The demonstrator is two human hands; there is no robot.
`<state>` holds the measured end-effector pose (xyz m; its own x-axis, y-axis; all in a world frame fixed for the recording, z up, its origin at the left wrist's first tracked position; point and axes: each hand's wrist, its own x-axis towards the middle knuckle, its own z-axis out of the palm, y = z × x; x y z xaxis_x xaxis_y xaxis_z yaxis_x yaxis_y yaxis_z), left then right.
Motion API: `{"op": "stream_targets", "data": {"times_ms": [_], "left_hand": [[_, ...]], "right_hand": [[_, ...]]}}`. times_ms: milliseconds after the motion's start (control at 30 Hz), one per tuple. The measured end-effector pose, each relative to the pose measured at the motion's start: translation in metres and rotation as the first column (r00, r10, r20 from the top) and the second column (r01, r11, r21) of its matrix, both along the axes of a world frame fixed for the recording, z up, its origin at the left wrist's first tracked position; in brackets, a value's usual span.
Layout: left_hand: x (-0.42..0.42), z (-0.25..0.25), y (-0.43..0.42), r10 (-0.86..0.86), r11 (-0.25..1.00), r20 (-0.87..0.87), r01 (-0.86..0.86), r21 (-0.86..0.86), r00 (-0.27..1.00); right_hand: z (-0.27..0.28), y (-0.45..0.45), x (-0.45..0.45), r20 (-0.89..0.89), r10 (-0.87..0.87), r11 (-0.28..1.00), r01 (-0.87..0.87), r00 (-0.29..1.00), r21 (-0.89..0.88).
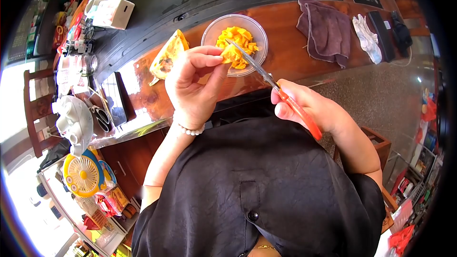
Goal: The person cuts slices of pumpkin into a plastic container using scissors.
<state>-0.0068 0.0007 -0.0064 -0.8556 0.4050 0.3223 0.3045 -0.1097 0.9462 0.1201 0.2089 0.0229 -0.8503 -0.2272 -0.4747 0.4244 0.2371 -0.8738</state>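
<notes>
Black shirt cloth (214, 176) is lying nearest, and beyond it the left hand (193, 85) is pinching a yellow piece (232, 58) over a clear bowl (264, 33), while the right hand (314, 104), farther off, is gripping scissors (301, 115) slanting forward-left toward that piece.
</notes>
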Motion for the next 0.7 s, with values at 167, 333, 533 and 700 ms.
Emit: {"op": "stream_targets", "data": {"times_ms": [167, 333, 533, 700], "left_hand": [[-0.003, -0.001, -0.007, -0.094, 0.994, 0.069, 0.098, -0.046, 0.993], [-0.004, 0.001, -0.006, -0.076, 0.994, 0.060, 0.080, -0.069, 0.995], [0.000, 0.006, 0.001, 0.001, 0.984, -0.091, -0.017, -0.179, 0.996], [-0.008, 0.005, -0.005, 0.017, 0.979, -0.227, -0.062, -0.196, 0.974]], "right_hand": [[0.000, 0.004, 0.000, -0.029, 0.041, 0.996, -0.038, 0.999, 0.075], [-0.011, 0.002, 0.001, -0.052, 0.030, 0.984, -0.020, 0.998, 0.179], [-0.013, -0.001, 0.001, -0.078, -0.049, 0.969, 0.066, 0.996, 0.239], [-0.009, 0.004, 0.002, -0.118, 0.009, 0.983, 0.013, 0.993, 0.184]]}}
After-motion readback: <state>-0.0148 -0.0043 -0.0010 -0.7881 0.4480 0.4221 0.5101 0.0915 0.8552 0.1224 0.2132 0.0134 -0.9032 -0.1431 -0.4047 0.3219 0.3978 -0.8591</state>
